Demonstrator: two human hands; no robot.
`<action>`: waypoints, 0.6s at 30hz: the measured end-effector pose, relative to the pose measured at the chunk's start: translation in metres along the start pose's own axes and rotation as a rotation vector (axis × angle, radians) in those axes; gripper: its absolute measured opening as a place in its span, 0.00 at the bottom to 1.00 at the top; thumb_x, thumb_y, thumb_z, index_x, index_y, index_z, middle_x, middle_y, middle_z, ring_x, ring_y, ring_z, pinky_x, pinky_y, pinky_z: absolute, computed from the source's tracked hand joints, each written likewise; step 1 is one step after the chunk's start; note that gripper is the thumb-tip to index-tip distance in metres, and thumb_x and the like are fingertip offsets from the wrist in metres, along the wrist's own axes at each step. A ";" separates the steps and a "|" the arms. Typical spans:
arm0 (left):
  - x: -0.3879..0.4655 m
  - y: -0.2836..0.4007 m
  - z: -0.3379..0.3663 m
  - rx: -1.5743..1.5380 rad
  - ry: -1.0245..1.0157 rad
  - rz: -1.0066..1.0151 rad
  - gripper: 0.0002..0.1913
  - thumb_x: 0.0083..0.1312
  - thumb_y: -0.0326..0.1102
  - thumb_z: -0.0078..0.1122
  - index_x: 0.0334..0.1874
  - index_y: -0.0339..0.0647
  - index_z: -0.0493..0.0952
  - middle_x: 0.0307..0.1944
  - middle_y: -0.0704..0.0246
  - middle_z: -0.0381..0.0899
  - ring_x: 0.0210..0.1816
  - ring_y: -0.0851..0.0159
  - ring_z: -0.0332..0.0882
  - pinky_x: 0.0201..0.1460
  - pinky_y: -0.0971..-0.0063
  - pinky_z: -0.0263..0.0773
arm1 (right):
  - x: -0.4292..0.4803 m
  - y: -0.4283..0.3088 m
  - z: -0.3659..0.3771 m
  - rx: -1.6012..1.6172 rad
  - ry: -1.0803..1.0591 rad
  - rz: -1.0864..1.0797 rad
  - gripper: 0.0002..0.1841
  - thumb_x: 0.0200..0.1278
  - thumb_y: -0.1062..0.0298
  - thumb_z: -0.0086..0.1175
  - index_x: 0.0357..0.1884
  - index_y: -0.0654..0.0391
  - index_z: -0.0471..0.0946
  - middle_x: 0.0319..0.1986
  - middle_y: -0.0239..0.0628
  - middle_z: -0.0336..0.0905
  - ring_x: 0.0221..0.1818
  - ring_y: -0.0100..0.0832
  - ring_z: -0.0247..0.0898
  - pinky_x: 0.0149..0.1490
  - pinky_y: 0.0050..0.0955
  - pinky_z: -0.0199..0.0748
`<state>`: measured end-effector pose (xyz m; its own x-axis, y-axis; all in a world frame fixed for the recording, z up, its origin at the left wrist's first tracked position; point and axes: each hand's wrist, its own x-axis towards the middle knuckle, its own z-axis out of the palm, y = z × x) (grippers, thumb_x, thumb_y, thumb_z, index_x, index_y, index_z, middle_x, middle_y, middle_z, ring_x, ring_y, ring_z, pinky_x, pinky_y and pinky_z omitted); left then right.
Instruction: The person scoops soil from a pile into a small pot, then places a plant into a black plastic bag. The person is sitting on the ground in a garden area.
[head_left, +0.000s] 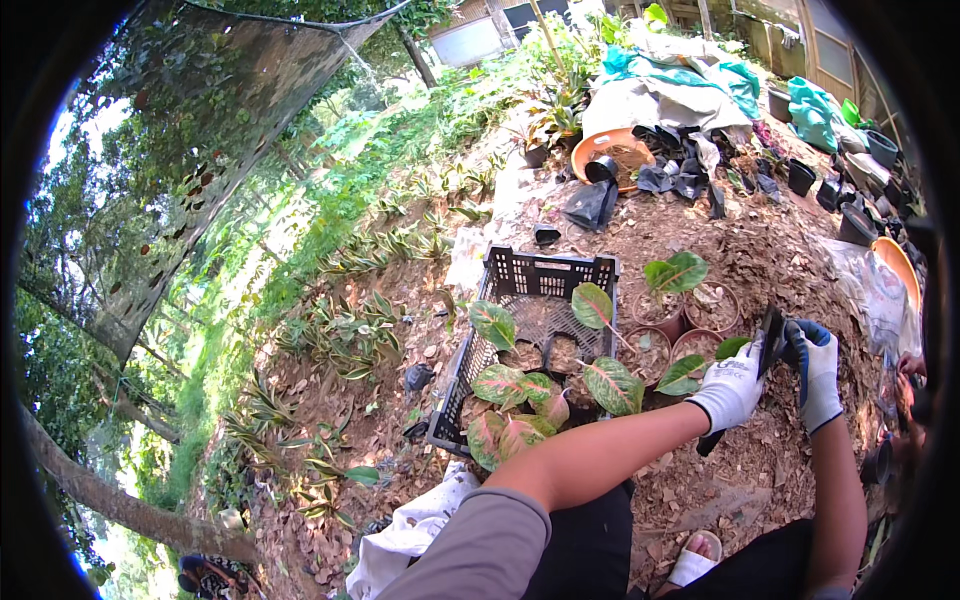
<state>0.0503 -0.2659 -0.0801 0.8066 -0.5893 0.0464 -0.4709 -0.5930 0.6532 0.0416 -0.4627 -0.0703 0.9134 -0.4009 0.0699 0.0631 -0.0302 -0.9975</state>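
My left hand (729, 390), in a white knit work glove, grips a dark, thin plastic piece (770, 341) that looks like a black plant bag. My right hand (814, 367), in a white glove with blue-coated fingers, pinches at its upper edge. Whether the bag holds anything cannot be told. Left of my hands, several brown plastic pots (712, 306) stand close together, some with leafy plants. A black plastic crate (541, 274) beside them holds black bags of soil and aglaonema plants (499, 384) with pink-and-green leaves.
Dry leaves and soil (705, 510) cover the slope. An orange basin (611, 154), black bags and sacks lie farther up. Variegated snake plants (352, 334) grow at left. Another person's hands (907, 382) show at the right edge. A person (214, 577) is at lower left.
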 end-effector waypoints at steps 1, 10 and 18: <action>-0.001 0.001 -0.001 -0.023 -0.016 0.020 0.36 0.74 0.41 0.57 0.80 0.36 0.57 0.71 0.48 0.71 0.64 0.43 0.80 0.67 0.50 0.74 | 0.000 0.001 -0.001 0.017 -0.008 0.016 0.09 0.73 0.62 0.68 0.44 0.57 0.86 0.32 0.27 0.87 0.28 0.20 0.78 0.36 0.24 0.77; 0.005 0.005 -0.018 -0.503 0.128 0.200 0.26 0.75 0.54 0.62 0.59 0.35 0.79 0.49 0.49 0.87 0.54 0.42 0.85 0.58 0.53 0.78 | -0.003 0.001 -0.012 -0.016 -0.102 -0.055 0.08 0.72 0.65 0.69 0.39 0.57 0.83 0.30 0.25 0.84 0.29 0.18 0.75 0.37 0.22 0.74; 0.015 -0.009 -0.005 -0.451 -0.036 0.191 0.21 0.80 0.53 0.56 0.49 0.36 0.80 0.35 0.55 0.86 0.40 0.50 0.86 0.46 0.55 0.78 | -0.031 -0.029 -0.005 0.057 -0.239 0.019 0.08 0.73 0.65 0.67 0.45 0.59 0.84 0.35 0.25 0.84 0.36 0.16 0.75 0.43 0.21 0.75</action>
<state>0.0686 -0.2670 -0.0811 0.7042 -0.6878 0.1760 -0.4010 -0.1808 0.8980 0.0099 -0.4539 -0.0436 0.9835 -0.1723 0.0554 0.0614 0.0299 -0.9977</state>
